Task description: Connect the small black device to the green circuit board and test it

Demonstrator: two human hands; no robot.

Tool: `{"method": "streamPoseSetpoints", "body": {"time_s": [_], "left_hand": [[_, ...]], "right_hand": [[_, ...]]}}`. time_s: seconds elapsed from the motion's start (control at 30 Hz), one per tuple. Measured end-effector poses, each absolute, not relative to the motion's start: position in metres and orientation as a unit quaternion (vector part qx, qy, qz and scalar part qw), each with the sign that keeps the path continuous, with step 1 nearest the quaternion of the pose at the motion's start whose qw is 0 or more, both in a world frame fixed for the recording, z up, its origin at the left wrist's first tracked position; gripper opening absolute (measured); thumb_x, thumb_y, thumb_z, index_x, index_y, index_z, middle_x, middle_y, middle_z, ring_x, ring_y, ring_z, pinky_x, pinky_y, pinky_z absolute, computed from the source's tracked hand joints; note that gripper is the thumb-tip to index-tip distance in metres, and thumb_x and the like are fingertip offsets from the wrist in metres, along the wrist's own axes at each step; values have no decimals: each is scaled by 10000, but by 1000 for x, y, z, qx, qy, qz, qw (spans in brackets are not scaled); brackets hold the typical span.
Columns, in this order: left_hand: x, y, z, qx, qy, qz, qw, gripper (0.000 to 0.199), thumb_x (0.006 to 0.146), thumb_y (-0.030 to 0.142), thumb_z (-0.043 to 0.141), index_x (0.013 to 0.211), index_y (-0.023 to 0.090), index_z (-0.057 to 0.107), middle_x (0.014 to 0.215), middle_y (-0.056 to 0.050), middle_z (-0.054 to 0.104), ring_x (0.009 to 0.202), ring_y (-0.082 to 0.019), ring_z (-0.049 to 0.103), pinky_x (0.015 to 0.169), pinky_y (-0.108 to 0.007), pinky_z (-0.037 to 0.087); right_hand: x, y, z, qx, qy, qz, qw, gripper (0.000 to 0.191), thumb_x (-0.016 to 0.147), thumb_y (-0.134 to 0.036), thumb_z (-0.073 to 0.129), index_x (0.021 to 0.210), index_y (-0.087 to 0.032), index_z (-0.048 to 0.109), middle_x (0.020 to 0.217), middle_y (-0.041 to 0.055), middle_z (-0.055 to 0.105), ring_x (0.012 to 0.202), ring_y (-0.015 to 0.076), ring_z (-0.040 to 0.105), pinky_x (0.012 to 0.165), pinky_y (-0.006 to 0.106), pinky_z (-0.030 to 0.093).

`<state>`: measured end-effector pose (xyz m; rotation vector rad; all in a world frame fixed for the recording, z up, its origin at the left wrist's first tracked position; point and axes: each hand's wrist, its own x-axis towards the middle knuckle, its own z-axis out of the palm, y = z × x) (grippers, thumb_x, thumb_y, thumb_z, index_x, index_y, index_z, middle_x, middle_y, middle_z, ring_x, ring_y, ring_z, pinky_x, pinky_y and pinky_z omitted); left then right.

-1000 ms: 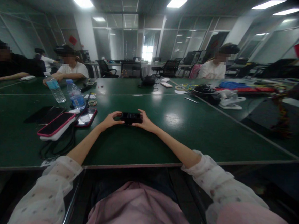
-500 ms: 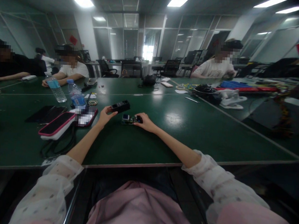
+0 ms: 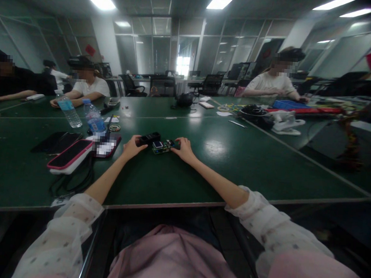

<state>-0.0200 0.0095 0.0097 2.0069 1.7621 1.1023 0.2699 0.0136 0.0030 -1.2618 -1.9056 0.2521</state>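
Out to the left of both hands, a phone with a pink rim (image 3: 70, 153) lies flat, and beyond it stands a blue-capped bottle (image 3: 94, 118). Now the left hand (image 3: 134, 146): thumb and fingers part-way open, curled around the near end of a black case (image 3: 150, 137). That case reaches inward from the fingers, right between the two hands. Just beside it, slightly closer to the body, here's the circuit board (image 3: 162, 147), little screen facing up. And the right hand (image 3: 184, 150) has its right end, thumb and fingers modestly parted around it. Whether either piece touches the green table (image 3: 176, 180), I can't tell.
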Motion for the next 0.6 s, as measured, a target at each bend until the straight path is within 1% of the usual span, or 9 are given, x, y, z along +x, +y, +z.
{"method": "streamPoseSetpoints", "body": {"time_s": [0.1,0.2,0.3,0.37,0.5,0.6], "left_hand": [[-21,12,7,693,622,350,108,647,705,517,680,1237,218,468,1123,-105,660,1064,-278,608,932,-466,420],[-19,11,8,711,601,352,94,656,722,508,664,1267,206,460,1172,-113,628,1083,-272,592,940,-445,428],[-14,7,12,732,568,369,69,596,782,503,599,1283,211,466,1261,-102,566,1146,-253,548,982,-421,416],[-12,5,14,744,548,379,49,539,817,493,556,1273,215,486,1286,-93,537,1168,-242,527,998,-405,411],[-11,2,15,758,525,386,23,465,819,447,570,1218,211,531,1220,-86,544,1122,-231,541,983,-393,429],[-13,3,14,754,526,394,20,416,827,443,563,1174,214,557,1154,-79,555,1054,-218,567,945,-388,455]], "right_hand": [[270,9,8,-482,-763,99,419,383,736,-249,692,1080,-183,539,915,67,520,879,242,496,787,397,448],[268,2,15,-457,-777,94,422,354,777,-239,635,1115,-205,535,893,52,531,846,226,500,760,371,444],[264,-6,23,-440,-788,87,422,288,843,-225,541,1129,-204,544,871,52,541,827,219,501,762,363,434],[261,-12,27,-421,-801,91,416,274,869,-221,497,1136,-199,553,867,57,545,825,217,503,765,360,431],[254,-23,32,-375,-838,96,384,309,887,-254,491,1190,-217,544,912,65,552,868,221,509,802,367,437],[251,-28,31,-338,-870,92,346,401,898,-295,500,1296,-239,482,971,75,550,924,231,509,831,382,444]]}}
